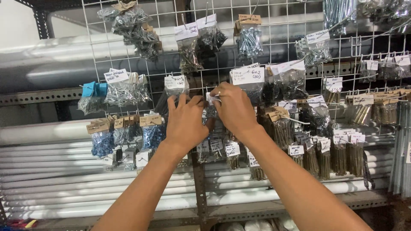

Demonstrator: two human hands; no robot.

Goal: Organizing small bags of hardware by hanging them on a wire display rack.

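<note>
Both of my hands reach up to a white wire grid (141, 64) hung with small plastic bags of screws and nails. My left hand (185, 122) has its fingers bent around a small dark bag of screws (210, 112) in the middle of the grid. My right hand (233, 107) pinches the white top label of that same bag between thumb and fingers. Much of the bag is hidden behind my hands.
Clear bags of silver screws (124, 90), blue-tinted bags (102, 141) and bags of brass bolts (342, 156) hang all around, each with a paper tag. White pipes (51, 171) lie stacked on a metal shelf rack (199, 188) behind the grid.
</note>
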